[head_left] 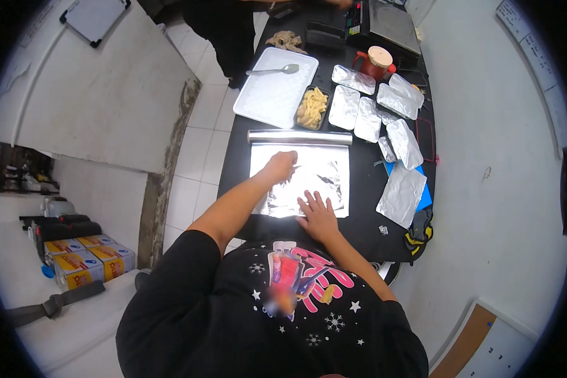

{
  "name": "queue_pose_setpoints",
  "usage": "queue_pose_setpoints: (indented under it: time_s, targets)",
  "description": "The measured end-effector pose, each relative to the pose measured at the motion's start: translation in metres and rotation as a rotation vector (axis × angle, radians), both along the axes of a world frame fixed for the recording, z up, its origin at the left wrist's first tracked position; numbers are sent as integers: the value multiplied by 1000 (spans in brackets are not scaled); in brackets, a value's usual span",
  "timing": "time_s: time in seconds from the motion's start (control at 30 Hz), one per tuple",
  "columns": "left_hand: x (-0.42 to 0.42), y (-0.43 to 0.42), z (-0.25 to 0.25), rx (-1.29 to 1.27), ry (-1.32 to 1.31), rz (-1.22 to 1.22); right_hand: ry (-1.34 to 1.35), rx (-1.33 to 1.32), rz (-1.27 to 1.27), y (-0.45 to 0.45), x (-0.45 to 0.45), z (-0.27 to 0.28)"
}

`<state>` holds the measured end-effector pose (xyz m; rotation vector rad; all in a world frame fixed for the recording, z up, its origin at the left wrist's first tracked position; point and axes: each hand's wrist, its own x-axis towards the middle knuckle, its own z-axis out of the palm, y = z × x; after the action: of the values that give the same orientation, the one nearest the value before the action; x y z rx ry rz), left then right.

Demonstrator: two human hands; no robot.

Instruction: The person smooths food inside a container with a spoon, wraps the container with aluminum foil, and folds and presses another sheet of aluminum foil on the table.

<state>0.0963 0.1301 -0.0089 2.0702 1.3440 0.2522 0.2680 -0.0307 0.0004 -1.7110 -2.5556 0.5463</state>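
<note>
A sheet of aluminium foil (324, 167) lies flat on the black table, drawn from a foil roll (299, 137) along its far edge. My left hand (279, 168) is closed in a fist over the left part of the sheet; whatever its fingers may hold is hidden. Lower down, my right hand (318, 214) rests open, fingers spread, on the near edge of the foil. Beyond the roll stands a black tray of penne pasta (313, 108), uncovered. Several foil-covered trays (366, 118) are grouped to the right.
A white tray (274, 94) holds a spoon (274, 70) at the back left. Behind the covered trays are a red jug (378, 63) and a scale (394, 28). A loose foil sheet (402, 195) lies at right. Another person (217, 31) stands at the far left.
</note>
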Motion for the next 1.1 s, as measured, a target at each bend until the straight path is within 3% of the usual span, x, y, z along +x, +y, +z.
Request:
queue_pose_setpoints:
  time_s: [0.2,0.33,0.4,0.47,0.53,0.57,0.6,0.77,0.93,1.0,1.1]
  targets:
    - [4,1,12,-212,14,92,-29,25,23,-30,16,9]
    - [6,3,15,-202,51,60,-39,37,7,-32,14,10]
    - [10,-5,18,334,315,-120,-26,19,-9,-33,13,13]
    - [11,-13,17,501,156,-249,-20,23,-4,-30,12,16]
    - [12,-36,10,379,-21,-425,-12,42,1,-31,12,15]
    - [15,-48,5,251,130,-530,-13,46,-5,-31,12,13]
    - [11,-67,-3,147,-114,-411,-8,48,-6,-32,12,14]
    - [-6,-89,-19,259,-128,-391,15,121,4,-33,13,7]
    - [-8,-89,5,101,-10,-359,-9,32,-95,-29,23,1]
    - [-5,-84,9,208,59,-465,-61,32,-139,-29,36,11]
    - [-2,-85,8,281,44,-441,-147,59,-164,-40,51,13]
